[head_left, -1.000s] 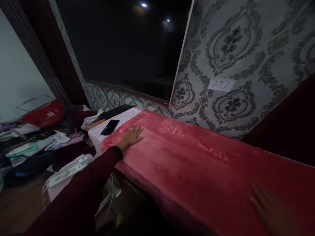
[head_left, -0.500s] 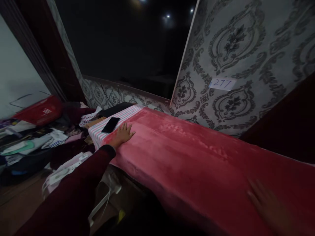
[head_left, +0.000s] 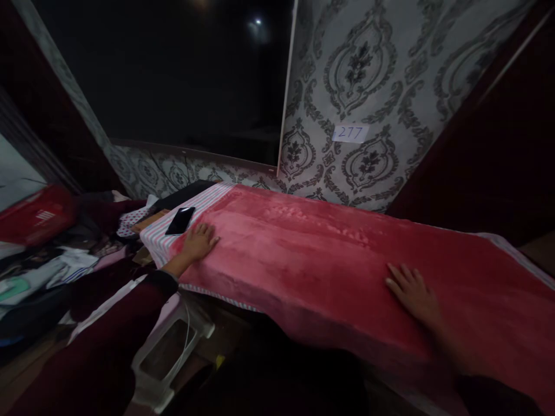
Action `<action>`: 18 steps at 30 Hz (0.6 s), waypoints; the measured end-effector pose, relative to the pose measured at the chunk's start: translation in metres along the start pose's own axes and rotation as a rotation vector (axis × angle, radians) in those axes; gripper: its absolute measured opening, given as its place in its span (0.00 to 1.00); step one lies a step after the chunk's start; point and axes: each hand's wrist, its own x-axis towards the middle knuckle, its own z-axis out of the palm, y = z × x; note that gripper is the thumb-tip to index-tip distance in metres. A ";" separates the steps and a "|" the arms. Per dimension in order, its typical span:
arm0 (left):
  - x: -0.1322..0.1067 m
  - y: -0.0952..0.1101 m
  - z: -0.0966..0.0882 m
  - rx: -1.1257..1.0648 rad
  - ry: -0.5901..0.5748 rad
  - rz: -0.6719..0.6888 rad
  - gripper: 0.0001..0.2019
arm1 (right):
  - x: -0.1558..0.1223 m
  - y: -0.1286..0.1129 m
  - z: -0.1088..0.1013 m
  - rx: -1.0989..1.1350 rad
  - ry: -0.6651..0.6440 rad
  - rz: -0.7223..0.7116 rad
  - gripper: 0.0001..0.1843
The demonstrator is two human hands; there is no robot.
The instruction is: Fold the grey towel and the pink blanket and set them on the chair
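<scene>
A plush red cloth (head_left: 295, 260) covers a long low surface, its edges hanging over the front. Below it, at the left end, shows a striped cloth (head_left: 162, 236) in pink, white and grey. My left hand (head_left: 199, 241) lies flat on the red cloth near that end, fingers spread. Just beyond it rests a black smartphone (head_left: 180, 221) on the stripes, apart from the hand. Toward the right, my right hand (head_left: 414, 293) is laid on the red cloth with its fingers apart. Neither hand holds anything.
A white plastic stool (head_left: 167, 352) stands below the left end. Piled clothes (head_left: 65, 268) and a red bag (head_left: 39, 214) lie at the left. Behind the surface is a large dark screen (head_left: 182, 81) on patterned wallpaper, with a paper label (head_left: 350, 133) reading 277.
The view has swung to the right. My right hand, blurred near the lower right before, now shows farther forward on the cloth. My left hand stays flat beside the phone.
</scene>
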 end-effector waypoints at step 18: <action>-0.007 0.106 -0.002 -0.131 -0.075 0.317 0.31 | -0.079 -0.109 -0.040 -0.003 -0.152 -0.199 0.31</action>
